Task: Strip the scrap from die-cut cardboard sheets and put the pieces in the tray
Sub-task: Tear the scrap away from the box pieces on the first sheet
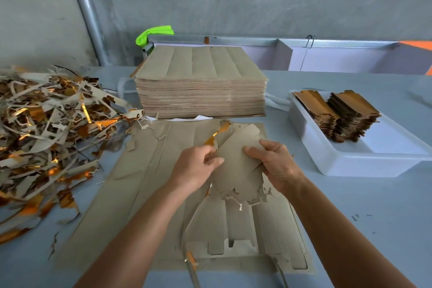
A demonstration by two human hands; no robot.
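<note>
A grey-brown die-cut cardboard sheet [149, 184] lies flat on the table in front of me, with a hole torn out of its right half. Above it I hold a bundle of punched-out pieces [238, 170], lifted and tilted, ragged at its lower edge. My left hand [194, 166] pinches the bundle's left edge. My right hand [273, 161] grips its right side, thumb on top. A white tray [350, 161] at the right holds two piles of finished pieces [350, 114] with gold faces.
A tall stack of uncut sheets [201, 91] stands behind the work sheet. A big heap of grey and gold scrap strips [46, 128] covers the table's left side. A green cloth [152, 33] lies on a metal rail by the wall.
</note>
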